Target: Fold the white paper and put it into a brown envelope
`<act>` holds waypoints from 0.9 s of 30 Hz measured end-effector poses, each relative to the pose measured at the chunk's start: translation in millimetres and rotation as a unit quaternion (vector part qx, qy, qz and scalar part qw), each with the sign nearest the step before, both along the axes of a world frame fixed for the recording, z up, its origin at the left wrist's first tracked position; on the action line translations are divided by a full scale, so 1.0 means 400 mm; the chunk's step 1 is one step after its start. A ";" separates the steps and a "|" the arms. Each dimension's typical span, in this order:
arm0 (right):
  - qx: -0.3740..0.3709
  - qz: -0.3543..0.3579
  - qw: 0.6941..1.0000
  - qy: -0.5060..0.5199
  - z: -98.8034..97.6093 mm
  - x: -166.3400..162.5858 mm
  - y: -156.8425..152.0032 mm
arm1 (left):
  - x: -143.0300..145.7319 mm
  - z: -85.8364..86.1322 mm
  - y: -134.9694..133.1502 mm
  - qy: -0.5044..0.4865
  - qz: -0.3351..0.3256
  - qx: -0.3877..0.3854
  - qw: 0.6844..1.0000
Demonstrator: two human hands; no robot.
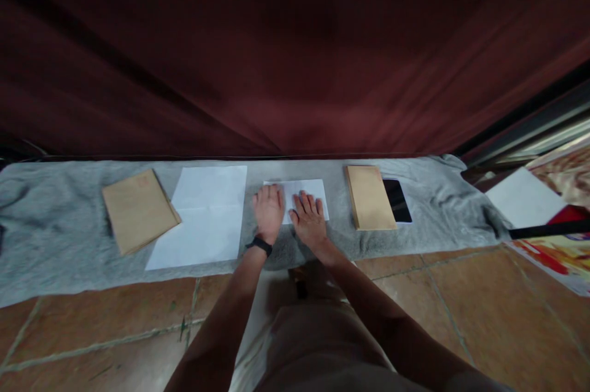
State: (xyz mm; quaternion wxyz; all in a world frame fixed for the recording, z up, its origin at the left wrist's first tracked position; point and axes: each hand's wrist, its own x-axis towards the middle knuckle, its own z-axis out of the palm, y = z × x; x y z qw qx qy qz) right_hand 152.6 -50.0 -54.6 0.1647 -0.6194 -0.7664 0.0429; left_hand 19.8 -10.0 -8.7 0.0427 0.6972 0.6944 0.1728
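Observation:
My left hand (268, 211) and my right hand (310, 220) lie flat, palms down, side by side on a small folded white sheet of paper (318, 190) that rests on a grey cloth (55, 238) spread over the floor. The fingers of both hands are stretched out and press on the paper's near edge. A dark band sits on my left wrist (259, 246). Neither hand grips anything.
Left of my hands lie a larger unfolded white sheet (203, 220) and a brown envelope stack (137, 209). To the right are another brown envelope stack (369, 196) and a dark tablet (397, 199). A dark red curtain (295, 54) hangs behind. Terracotta floor tiles (461, 300) lie in front.

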 end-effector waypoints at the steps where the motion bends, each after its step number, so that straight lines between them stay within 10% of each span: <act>1: -0.006 0.007 1.000 -0.003 -0.001 0.002 0.000 | 0.024 -0.010 -0.015 -0.006 -0.048 0.001 0.999; 4: -0.021 0.029 0.999 -0.018 -0.001 0.007 -0.002 | 0.083 -0.049 -0.047 -0.028 -0.131 -0.012 0.991; 27: 0.011 -0.048 0.999 0.003 -0.010 0.042 0.001 | 0.011 -0.084 -0.077 0.028 -0.045 -0.044 0.998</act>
